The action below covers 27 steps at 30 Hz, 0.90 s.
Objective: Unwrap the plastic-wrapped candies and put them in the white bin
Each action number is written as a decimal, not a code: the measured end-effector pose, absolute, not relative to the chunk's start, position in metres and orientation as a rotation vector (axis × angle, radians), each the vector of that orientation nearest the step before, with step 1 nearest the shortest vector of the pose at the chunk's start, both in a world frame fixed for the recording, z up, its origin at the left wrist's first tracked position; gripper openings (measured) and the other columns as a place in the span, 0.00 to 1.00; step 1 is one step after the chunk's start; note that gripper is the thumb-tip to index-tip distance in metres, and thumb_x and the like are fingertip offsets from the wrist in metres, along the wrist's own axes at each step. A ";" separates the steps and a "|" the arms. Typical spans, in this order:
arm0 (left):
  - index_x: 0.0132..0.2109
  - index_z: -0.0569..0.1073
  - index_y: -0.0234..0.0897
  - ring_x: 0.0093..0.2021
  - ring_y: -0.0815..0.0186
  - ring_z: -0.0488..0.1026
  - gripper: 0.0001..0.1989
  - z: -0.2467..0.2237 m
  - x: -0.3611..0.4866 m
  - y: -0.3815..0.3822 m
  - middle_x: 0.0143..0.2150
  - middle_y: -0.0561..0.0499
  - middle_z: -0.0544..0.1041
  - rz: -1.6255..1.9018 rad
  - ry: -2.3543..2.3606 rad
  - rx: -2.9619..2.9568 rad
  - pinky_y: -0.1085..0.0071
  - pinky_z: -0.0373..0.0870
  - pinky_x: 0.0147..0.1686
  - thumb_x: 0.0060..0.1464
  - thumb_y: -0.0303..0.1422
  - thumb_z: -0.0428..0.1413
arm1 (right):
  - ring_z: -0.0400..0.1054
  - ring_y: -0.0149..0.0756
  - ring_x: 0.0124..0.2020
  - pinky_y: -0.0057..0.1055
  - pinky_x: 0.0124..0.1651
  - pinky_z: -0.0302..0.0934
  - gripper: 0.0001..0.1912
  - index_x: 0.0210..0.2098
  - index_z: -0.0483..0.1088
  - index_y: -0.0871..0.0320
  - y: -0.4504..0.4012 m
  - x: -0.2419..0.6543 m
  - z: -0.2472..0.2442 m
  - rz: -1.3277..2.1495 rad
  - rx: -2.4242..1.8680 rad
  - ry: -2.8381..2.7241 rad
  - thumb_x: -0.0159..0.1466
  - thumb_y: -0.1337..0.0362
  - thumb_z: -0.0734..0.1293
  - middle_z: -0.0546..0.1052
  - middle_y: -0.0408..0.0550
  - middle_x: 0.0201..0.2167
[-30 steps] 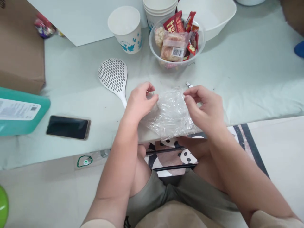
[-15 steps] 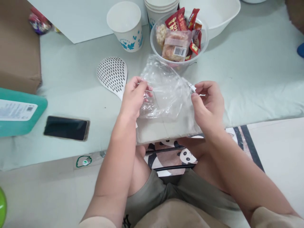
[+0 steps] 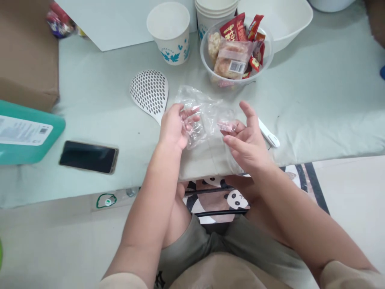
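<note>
The hands are both busy with a thin, clear, crinkled sheet of plastic film or bag, which hangs between them above the near part of the counter, covered in pale green cloth. The left hand has its fingers curled, seen through or beside the film; whether they pinch it I cannot tell. The right hand is loosely spread, index finger raised, thumb standing off, with film draped over other fingertips; a firm hold is not shown. The step in hand looks like opening out or arranging the film, and the next move seems to call for freeing the fingertips and finding its edge without letting it bunch up. The counter's front edge runs just below the hands, so there is little support on that side. Just right of the right hand lies a slim white handle, partly hidden, and the handle of a white perforated oval skimmer passes behind the left hand. Beyond the film, a round clear plastic bowl of wrapped snacks and a white paper cup with blue leaves limit reach forward. Farther left lies a black rectangular phone; the widest stretch of cloth for moving lies rightward.
</note>
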<state>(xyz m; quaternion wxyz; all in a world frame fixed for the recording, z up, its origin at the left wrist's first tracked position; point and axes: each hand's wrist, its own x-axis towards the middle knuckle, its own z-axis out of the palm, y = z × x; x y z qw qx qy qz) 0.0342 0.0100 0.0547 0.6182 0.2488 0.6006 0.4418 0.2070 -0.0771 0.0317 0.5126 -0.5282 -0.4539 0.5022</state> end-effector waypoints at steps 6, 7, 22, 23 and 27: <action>0.38 0.63 0.42 0.28 0.68 0.79 0.06 0.063 0.045 0.002 0.36 0.51 0.81 0.984 1.378 0.624 0.73 0.56 0.19 0.61 0.36 0.54 | 0.78 0.42 0.47 0.46 0.49 0.76 0.46 0.70 0.48 0.33 -0.075 0.205 0.031 1.170 -1.244 -1.088 0.60 0.43 0.74 0.74 0.46 0.53; 0.39 0.63 0.42 0.27 0.68 0.79 0.06 0.065 0.047 0.001 0.34 0.52 0.81 0.971 1.379 0.640 0.74 0.55 0.19 0.61 0.35 0.53 | 0.78 0.41 0.44 0.45 0.46 0.76 0.47 0.70 0.48 0.33 -0.075 0.204 0.030 1.179 -1.251 -1.082 0.60 0.44 0.74 0.74 0.46 0.54; 0.46 0.65 0.46 0.32 0.62 0.79 0.12 0.060 0.032 0.006 0.36 0.50 0.80 1.078 1.509 0.800 0.71 0.61 0.25 0.62 0.46 0.55 | 0.56 0.28 0.15 0.30 0.18 0.53 0.33 0.64 0.62 0.51 -0.076 0.209 0.049 1.407 -1.464 -0.953 0.62 0.55 0.71 0.77 0.37 0.25; 0.46 0.65 0.46 0.32 0.62 0.79 0.13 0.059 0.030 0.006 0.36 0.50 0.80 1.091 1.523 0.834 0.70 0.62 0.26 0.62 0.47 0.55 | 0.57 0.29 0.15 0.30 0.18 0.53 0.32 0.64 0.63 0.51 -0.076 0.211 0.049 1.373 -1.484 -0.977 0.63 0.55 0.70 0.75 0.36 0.23; 0.43 0.66 0.46 0.33 0.62 0.77 0.17 0.058 0.023 0.006 0.33 0.51 0.77 1.089 1.563 0.956 0.70 0.62 0.29 0.60 0.52 0.57 | 0.67 0.33 0.20 0.31 0.23 0.63 0.26 0.61 0.65 0.49 -0.075 0.219 0.041 1.228 -1.487 -1.013 0.64 0.61 0.68 0.70 0.33 0.20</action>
